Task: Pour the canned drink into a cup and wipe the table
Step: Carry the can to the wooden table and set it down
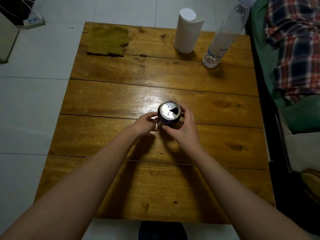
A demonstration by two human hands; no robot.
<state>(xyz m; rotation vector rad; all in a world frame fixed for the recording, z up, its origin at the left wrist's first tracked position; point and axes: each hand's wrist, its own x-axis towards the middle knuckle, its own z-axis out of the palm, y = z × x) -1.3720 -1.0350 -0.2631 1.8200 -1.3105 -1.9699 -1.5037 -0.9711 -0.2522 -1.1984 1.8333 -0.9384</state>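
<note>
Now both hands, left hand (144, 122) and right hand (184, 126), grasp the opened silver-topped dark metal can (169, 113) upright, steadying it; no cup visible near it.

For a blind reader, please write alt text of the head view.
Two hands hold an opened can upright on a wooden table: right hand gripping it, left hand touching its side. Farther away stand a cloth, paper roll and plastic bottle.

A lived-in home room: a low plank desk (199, 108) on pale floor tiles (34, 104), a bed with a plaid blanket (294, 49) at the right edge, a power strip (33, 20) upper left.
</note>
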